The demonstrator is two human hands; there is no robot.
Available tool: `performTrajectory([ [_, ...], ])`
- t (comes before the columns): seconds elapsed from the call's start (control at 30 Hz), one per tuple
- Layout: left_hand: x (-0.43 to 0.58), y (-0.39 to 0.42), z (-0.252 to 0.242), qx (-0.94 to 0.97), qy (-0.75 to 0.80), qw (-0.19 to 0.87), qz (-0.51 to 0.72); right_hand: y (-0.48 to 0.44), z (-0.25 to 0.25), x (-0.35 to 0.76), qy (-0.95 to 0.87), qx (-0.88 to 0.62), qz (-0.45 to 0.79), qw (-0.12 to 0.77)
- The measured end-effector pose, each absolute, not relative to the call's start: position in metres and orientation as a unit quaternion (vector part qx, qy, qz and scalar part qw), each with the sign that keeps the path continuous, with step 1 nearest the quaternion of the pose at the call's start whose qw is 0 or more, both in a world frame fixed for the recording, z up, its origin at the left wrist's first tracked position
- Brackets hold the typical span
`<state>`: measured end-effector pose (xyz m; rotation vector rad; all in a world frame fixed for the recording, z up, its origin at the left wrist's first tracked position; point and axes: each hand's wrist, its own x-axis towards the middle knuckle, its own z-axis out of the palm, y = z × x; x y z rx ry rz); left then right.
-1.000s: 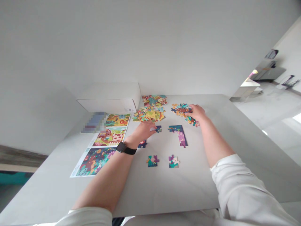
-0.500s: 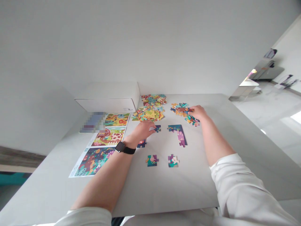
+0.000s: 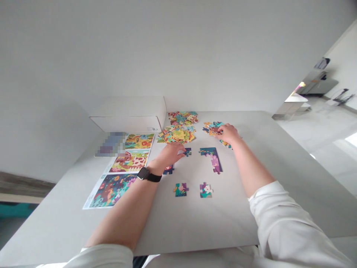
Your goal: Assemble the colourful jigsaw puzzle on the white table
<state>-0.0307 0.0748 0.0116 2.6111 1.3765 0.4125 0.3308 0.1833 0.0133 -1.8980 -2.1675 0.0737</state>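
where the table [image 3: 195, 223] lies nearest, two loose pieces [image 3: 181, 189] sit apart; beyond, left hand [image 3: 171, 152], unclenched, rests fingertips on a dark blue piece [image 3: 187, 151], beside a joined purple section [image 3: 214, 158]; farthest, right hand [image 3: 227, 134] lies on a small pile [image 3: 211, 128], grasp not discernible.

A white box [image 3: 131, 111] is seen at the back of the surface [image 3: 279, 167]; a picture sheet [image 3: 122, 171] is laid flat just before it.
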Motion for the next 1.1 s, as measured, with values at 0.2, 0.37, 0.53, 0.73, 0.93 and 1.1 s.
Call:
performTrajectory([
  [0.2,-0.030,0.075,0.012,0.874,0.460,0.079,0.136,0.179,0.005,0.321,-0.716,-0.689,-0.020,0.112],
  [0.37,-0.030,0.076,0.011,0.875,0.458,0.080,0.135,0.175,0.005,0.315,-0.737,-0.659,-0.028,0.147],
  [0.53,-0.029,0.075,0.012,0.873,0.463,0.083,0.130,0.175,0.008,0.307,-0.779,-0.606,-0.012,0.160],
  [0.73,-0.027,0.072,0.016,0.871,0.470,0.077,0.119,0.179,0.007,0.311,-0.754,-0.629,0.011,0.190],
  [0.93,-0.025,0.070,0.020,0.877,0.463,0.072,0.108,0.174,0.006,0.310,-0.780,-0.592,-0.043,0.197],
  [1.1,-0.025,0.069,0.020,0.876,0.467,0.063,0.105,0.171,0.001,0.301,-0.787,-0.594,-0.073,0.154],
])
